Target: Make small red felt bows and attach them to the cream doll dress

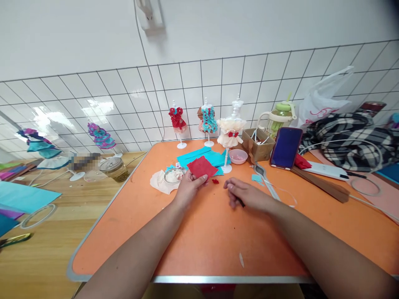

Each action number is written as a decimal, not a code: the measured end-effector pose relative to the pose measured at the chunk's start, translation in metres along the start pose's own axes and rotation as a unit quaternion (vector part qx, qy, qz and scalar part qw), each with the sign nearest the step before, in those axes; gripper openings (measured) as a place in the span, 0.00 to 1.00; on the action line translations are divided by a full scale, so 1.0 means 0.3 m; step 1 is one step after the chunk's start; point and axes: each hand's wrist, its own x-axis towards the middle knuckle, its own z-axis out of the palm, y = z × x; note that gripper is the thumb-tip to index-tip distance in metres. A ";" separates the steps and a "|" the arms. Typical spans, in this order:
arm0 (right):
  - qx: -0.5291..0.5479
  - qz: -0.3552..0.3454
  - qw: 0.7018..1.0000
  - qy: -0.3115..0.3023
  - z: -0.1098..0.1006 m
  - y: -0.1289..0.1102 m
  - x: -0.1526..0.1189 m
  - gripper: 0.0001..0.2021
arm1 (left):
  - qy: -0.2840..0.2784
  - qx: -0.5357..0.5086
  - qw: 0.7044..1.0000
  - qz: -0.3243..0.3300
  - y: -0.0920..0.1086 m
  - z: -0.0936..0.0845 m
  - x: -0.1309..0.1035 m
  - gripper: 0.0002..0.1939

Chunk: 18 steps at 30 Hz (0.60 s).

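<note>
Between the thumb and fingers of my left hand [190,186] is a red square sheet [202,167], thin like crepe paper or cloth. My right hand [240,194] is curled above the orange table, apart from the sheet; a dark tip pokes out below its fingers, its kind hidden. A small red scrap [215,181] lies between the two hands. Turquoise sheets [199,156] spread out behind the red one. Left of them, a roll of clear tape [173,176] rests on a cream sheet [158,182].
Small mannequins stand along the back, one in a cream ruffled dress [231,132]. Right of it are a pink bowl [237,156], a cardboard box [258,145], an upright phone [286,147] and tweezer-like silver tool [264,178]. A glass jar [114,169] stands on the wooden table.
</note>
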 end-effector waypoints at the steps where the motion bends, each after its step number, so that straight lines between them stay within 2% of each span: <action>1: 0.001 0.001 1.000 -0.020 0.031 0.005 0.002 0.18 | -0.002 -0.006 1.000 0.003 0.003 0.001 -0.002 0.22; 4: -0.002 0.006 0.999 -0.042 0.075 0.005 -0.003 0.19 | -0.008 -0.011 1.000 0.001 0.010 0.004 -0.006 0.21; 9: 0.001 0.043 0.997 -0.067 0.067 -0.024 -0.022 0.21 | -0.037 -0.010 0.999 -0.025 0.003 0.019 -0.014 0.21; 18: -0.022 -0.003 0.997 -0.077 0.063 -0.020 -0.018 0.23 | -0.069 -0.014 0.997 -0.026 -0.011 0.027 -0.020 0.25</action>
